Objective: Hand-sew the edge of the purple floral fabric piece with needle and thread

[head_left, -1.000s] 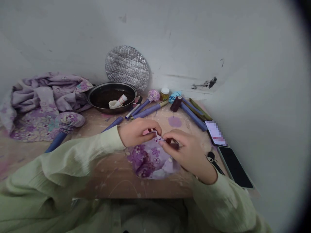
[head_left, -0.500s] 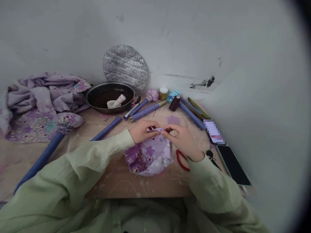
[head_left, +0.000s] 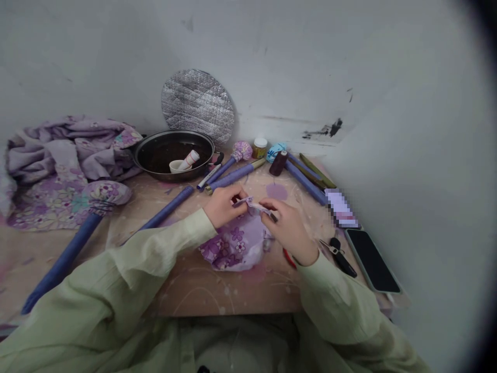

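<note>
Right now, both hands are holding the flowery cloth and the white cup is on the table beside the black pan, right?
No, the head view shows the white cup inside the black pan, not beside it. The left hand and right hand do hold the flowery cloth.

Spread over the pale patterned table [head_left: 194, 298]: heaped floral cloth [head_left: 42, 207] beside a black pan [head_left: 155, 173], marker [head_left: 208, 176], jar [head_left: 259, 148], dark thread spool [head_left: 278, 163], and, at right, lit phone [head_left: 340, 208] near dark-screened phone [head_left: 373, 261].
</note>
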The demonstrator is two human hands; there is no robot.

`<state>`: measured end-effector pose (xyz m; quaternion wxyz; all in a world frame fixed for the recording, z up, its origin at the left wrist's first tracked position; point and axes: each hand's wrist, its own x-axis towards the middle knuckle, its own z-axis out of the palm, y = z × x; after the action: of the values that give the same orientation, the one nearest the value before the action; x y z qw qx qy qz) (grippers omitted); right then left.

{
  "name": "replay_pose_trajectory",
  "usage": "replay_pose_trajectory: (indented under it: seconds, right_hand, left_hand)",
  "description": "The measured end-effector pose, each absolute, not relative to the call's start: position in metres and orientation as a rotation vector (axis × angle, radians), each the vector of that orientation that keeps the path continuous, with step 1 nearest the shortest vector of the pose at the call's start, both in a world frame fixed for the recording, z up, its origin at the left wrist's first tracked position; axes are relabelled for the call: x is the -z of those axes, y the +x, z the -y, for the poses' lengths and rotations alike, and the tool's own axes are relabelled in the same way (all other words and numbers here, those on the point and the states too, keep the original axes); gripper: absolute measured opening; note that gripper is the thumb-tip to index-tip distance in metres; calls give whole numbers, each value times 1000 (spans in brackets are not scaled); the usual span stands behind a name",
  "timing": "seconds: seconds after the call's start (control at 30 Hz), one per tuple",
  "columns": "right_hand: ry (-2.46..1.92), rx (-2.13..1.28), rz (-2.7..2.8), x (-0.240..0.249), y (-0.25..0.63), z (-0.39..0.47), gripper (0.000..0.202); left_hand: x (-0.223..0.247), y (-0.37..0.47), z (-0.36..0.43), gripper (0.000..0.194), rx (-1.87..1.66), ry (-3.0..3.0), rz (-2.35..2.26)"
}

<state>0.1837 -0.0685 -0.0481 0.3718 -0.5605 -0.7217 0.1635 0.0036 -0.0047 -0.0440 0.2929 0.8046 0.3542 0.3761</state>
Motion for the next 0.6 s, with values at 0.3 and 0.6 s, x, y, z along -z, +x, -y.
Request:
replay_pose_trajectory:
  seconds: [0.3, 0.6]
  right_hand:
    - [-1353, -581, 1797, 37, 186, 62, 17]
    - [-1298, -1170, 1590, 45, 203, 43, 26]
  left_hand:
    - [52, 9, 13, 7, -960, 1891, -893]
    - [57, 9, 11, 14, -982, 1766, -937]
